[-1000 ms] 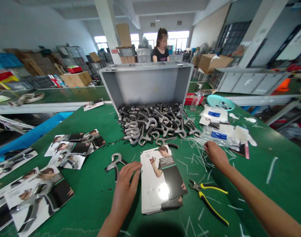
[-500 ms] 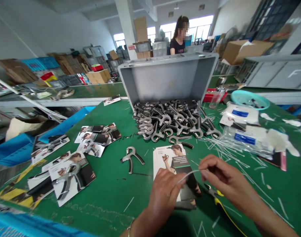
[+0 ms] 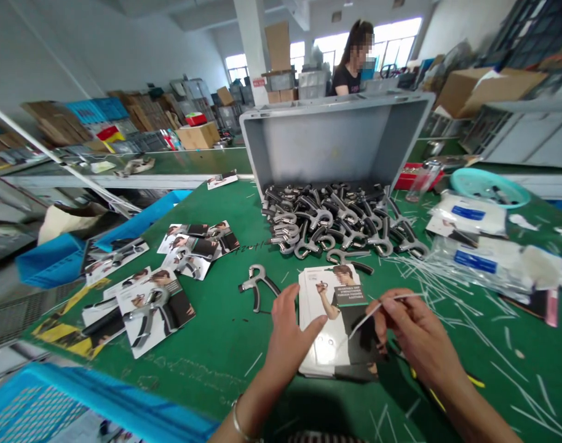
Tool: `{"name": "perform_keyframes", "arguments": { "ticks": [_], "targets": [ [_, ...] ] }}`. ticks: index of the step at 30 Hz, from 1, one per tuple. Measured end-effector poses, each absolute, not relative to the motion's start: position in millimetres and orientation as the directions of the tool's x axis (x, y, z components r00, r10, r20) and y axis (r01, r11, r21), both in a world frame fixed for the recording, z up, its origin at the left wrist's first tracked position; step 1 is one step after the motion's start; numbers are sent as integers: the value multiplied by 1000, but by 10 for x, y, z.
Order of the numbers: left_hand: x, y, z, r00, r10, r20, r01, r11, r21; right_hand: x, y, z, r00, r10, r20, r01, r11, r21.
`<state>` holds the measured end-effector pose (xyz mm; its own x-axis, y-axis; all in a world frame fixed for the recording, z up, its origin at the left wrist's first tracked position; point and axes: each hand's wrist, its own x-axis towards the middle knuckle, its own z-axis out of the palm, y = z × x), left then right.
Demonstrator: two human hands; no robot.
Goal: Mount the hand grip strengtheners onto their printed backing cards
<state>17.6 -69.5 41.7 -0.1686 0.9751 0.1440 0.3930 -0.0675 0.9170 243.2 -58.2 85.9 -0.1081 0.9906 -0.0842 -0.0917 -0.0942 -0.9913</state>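
My right hand pinches a thin white cable tie, which slants over the right side of a stack of printed cards. At the left edge of the stack rests my left hand, thumb and fingers apart, with nothing in it. Beyond its fingertips a grey and black hand gripper lies loose on the green table. Cutting pliers with yellow handles are partly hidden beneath my right hand and forearm.
A tipped grey crate stands behind a heap of hand grippers. Cards bearing hand grippers lie left. Loose white ties, plastic bags and a turquoise bowl are right. A blue basket sits front left; a person is behind.
My left hand has let go of the cable tie and opened, moving left to the card stack's edge. My right hand keeps the tie. The camera view has shifted slightly left.
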Motion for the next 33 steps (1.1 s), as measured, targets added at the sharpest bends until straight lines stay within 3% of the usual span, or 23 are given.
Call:
{"name": "perform_keyframes", "arguments": {
  "ticks": [5, 10, 15, 20, 27, 33],
  "targets": [
    [72, -566, 151, -191, 981, -34, 64, 47, 997, 2327, -520, 788, -119, 987, -105, -167, -124, -978],
    [-186, -618, 237, -242, 947, -212, -184, 170, 968, 2193, -458, 777, -120, 992, -46, -119, -61, -991],
    [-307, -829, 224, -289, 927, -240, -271, 161, 949, 1838, -381, 759, -166, 979, 116, 6, 118, -993],
    [-451, -993, 152, -318, 900, -299, -307, 201, 930, 1528, -329, 551, -339, 936, 98, 169, 163, -972],
    [-606, -950, 42, -317, 872, -372, -452, 205, 868, 1454, -318, 445, -344, 934, 98, 205, 176, -963],
    [-454, -839, -122, -143, 882, -450, -510, 324, 797, 1452, -336, 445, -331, 935, 129, 192, 201, -961]
  ]
}}
